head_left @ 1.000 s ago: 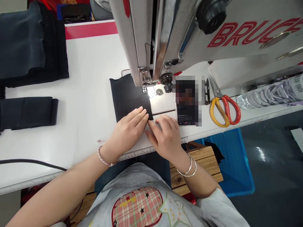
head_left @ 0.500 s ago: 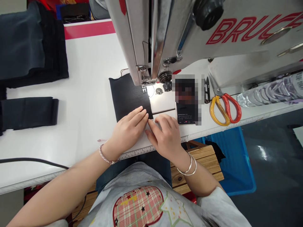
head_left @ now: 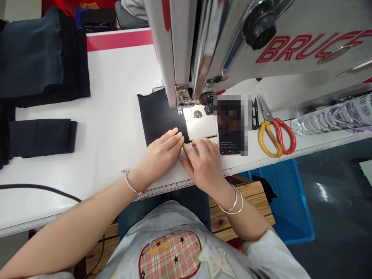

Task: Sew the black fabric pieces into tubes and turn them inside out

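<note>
A black fabric piece [head_left: 158,118] lies on the white sewing table, its right part under the presser foot [head_left: 180,112] of the sewing machine. My left hand [head_left: 162,155] rests flat on the near part of the fabric, fingers stretched out and close together. Beside it, my right hand [head_left: 205,164] touches the fabric's near right corner with the index fingertip. The thumb of that hand is apart from the index finger, and its other fingers are bent on the table. Part of the fabric's near edge is hidden beneath my left hand.
A phone [head_left: 231,135], partly blurred, lies right of the needle area. Further right are scissors [head_left: 276,135] with yellow and red handles and a clear plastic bottle [head_left: 331,115]. Dark fabric stacks [head_left: 31,58] and a folded strip [head_left: 43,137] lie left. A blue crate [head_left: 293,205] stands below.
The black fabric has slid slightly away from me under the presser foot, and both hands have moved forward with it. The whole view has shifted a little.
</note>
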The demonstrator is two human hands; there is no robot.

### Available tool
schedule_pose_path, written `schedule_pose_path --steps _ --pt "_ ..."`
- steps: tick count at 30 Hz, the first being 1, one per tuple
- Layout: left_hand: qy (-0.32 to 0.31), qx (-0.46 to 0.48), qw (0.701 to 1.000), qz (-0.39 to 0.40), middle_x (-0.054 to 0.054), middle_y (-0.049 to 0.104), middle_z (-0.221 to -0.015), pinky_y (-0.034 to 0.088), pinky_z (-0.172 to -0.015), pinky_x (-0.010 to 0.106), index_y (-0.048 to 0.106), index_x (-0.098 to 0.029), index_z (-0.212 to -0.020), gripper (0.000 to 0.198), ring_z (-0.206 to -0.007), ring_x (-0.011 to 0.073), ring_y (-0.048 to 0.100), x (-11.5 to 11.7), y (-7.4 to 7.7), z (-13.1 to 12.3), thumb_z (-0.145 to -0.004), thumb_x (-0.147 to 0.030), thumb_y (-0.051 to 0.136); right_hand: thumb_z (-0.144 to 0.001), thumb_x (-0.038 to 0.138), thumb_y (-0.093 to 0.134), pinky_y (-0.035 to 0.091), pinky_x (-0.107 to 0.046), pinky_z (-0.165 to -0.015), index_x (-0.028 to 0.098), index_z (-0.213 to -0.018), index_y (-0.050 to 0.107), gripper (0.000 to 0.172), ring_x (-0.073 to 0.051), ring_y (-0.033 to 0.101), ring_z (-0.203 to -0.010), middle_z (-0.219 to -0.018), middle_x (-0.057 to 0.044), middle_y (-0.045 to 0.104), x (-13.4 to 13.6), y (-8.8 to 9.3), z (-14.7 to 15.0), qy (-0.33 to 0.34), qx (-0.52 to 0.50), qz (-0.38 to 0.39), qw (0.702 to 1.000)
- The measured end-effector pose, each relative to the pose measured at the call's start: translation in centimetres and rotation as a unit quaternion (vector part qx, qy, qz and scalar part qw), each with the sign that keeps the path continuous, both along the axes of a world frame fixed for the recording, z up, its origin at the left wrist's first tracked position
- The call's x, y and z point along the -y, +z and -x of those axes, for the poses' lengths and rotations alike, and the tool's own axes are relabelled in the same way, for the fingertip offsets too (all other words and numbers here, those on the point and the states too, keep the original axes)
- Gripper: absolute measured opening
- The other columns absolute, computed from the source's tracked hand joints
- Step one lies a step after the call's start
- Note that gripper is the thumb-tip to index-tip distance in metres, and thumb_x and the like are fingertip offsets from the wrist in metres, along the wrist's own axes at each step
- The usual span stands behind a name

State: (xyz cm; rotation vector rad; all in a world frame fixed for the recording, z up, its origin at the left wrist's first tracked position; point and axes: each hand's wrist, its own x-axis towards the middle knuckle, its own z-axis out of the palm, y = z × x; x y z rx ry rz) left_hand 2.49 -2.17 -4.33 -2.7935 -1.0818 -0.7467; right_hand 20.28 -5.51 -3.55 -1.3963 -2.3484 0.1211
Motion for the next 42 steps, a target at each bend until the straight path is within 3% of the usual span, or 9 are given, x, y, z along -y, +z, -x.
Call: schedule_pose_path --steps 5,11,18,24,33,42 --pt "-0.007 0.012 1.0 0.019 0.015 0.068 -0.115 0.053 -0.103 0.045 0.059 -0.007 -0.119 0.029 -0.124 0.0282 0.057 -0.9 -0.1 0.3 -0.094 -0.009 0.045 -0.096 0.034 0.048 0.039 -0.039 -0.082 0.015 -0.106 0.066 0.028 -0.025 0.049 -0.097 -0.102 -0.012 0.059 -0.5 0.0 -0.2 0.006 -0.003 0.015 1.0" --pt "-0.015 0.024 0.998 0.06 0.013 0.067 -0.12 0.051 -0.106 0.045 0.06 -0.011 -0.123 0.033 -0.127 0.0255 0.054 -1.5 0.0 0.9 -0.095 -0.011 0.042 -0.097 0.027 0.046 0.042 -0.037 -0.081 0.012 -0.115 0.063 0.029 -0.022 0.052 -0.091 -0.1 -0.011 0.061 -1.6 -0.4 -1.1 0.002 -0.043 0.003 0.999" --pt "0.013 0.027 0.998 0.046 0.01 0.068 -0.117 0.054 -0.103 0.039 0.062 -0.011 -0.115 0.028 -0.121 0.0233 0.059 -1.7 0.0 1.0 -0.095 -0.01 0.042 -0.097 0.019 0.043 0.039 -0.036 -0.074 0.015 -0.101 0.068 0.026 -0.022 0.05 -0.088 -0.093 -0.01 0.064 -3.1 0.2 -1.0 -0.008 -0.01 -0.031 0.999" --pt "0.027 0.069 0.996 0.043 0.012 0.069 -0.109 0.056 -0.097 0.035 0.064 -0.01 -0.106 0.021 -0.115 0.0211 0.063 -1.7 0.4 0.7 -0.094 -0.012 0.047 -0.096 0.023 0.048 0.039 -0.036 -0.073 0.015 -0.11 0.068 0.025 -0.022 0.049 -0.091 -0.1 -0.01 0.064 -2.7 -0.2 -0.6 0.034 0.001 -0.057 0.998" --pt "0.042 0.074 0.995 0.05 0.008 0.071 -0.104 0.058 -0.094 0.035 0.065 -0.013 -0.1 0.019 -0.112 0.0204 0.065 -1.7 0.4 0.5 -0.095 -0.015 0.047 -0.098 0.032 0.046 0.037 -0.037 -0.073 0.018 -0.116 0.065 0.03 -0.024 0.046 -0.093 -0.106 -0.011 0.059 -2.7 -0.2 -0.6 0.034 0.019 -0.03 0.999" --pt "0.019 0.08 0.994 0.069 0.007 0.071 -0.107 0.055 -0.101 0.043 0.066 -0.016 -0.109 0.025 -0.115 0.0218 0.062 -2.0 -0.1 0.5 -0.095 -0.014 0.046 -0.098 0.036 0.045 0.035 -0.037 -0.072 0.019 -0.118 0.064 0.033 -0.025 0.044 -0.093 -0.105 -0.011 0.056 -2.8 -0.2 -0.5 0.038 0.031 -0.023 0.999"
